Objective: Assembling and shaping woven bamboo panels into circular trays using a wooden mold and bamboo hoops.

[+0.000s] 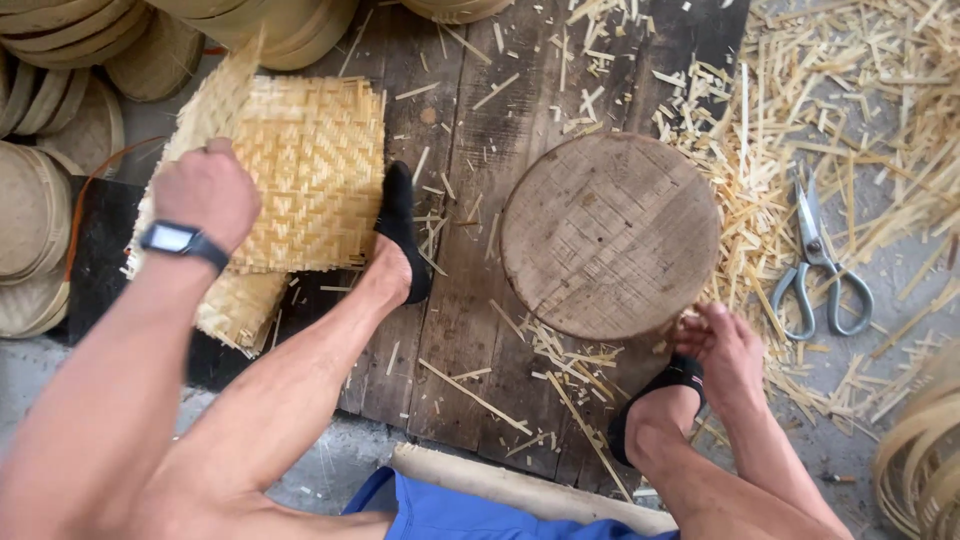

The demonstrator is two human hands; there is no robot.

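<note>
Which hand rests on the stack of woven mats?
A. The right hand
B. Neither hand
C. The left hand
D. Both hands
C. The left hand, with a watch on its wrist, lies on the woven mats, while the right hand is down by the edge of the round wooden block.

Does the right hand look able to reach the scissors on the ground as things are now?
Probably yes. The right hand is empty by the wooden block, and the scissors lie just beyond it on loose bamboo scraps, with nothing between them.
</note>
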